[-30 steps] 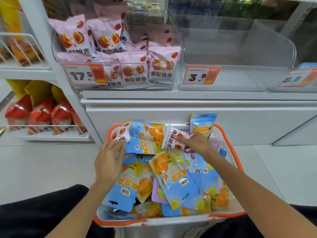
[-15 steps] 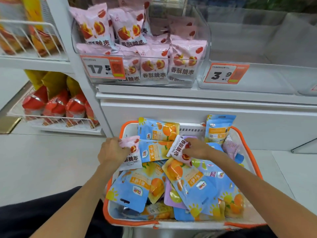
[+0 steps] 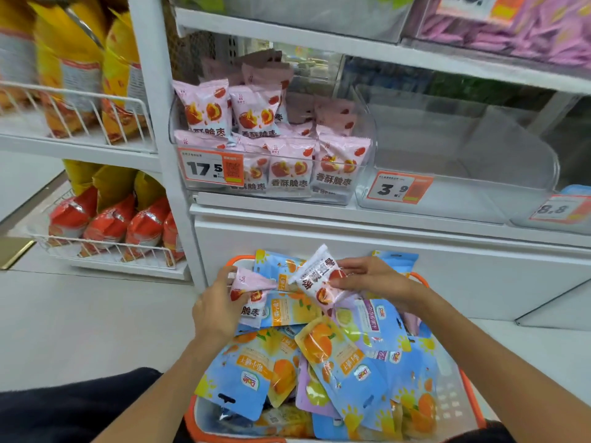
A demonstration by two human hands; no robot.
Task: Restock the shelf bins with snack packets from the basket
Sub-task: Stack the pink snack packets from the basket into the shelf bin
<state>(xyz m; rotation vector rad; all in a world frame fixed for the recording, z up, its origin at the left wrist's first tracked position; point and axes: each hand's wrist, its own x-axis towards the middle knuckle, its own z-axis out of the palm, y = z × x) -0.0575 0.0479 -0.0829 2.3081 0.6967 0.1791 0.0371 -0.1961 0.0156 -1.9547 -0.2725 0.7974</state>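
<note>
Over basket (image 3: pixel 473 407), hands each grip pink packets.

Head view looks forward and down, close over basket (image 3: pixel 473 407), facing shelves (image 3: pixel 351 215).

Open air between basket (image 3: pixel 471 391) rim and the shelf ledge (image 3: pixel 351 215) above, wide enough for hands. Left clear bin (image 3: pixel 367 148), tag 17.5, packed with pink packets (image 3: pixel 289 169) up to its front lip; only room is over the pile. Middle clear bin (image 3: pixel 524 155), tag 3.9, has bare floor, open top. Upper shelf board (image 3: pixel 319 36) caps both from above. White upright post (image 3: pixel 153 123) blocks the left side.
</note>
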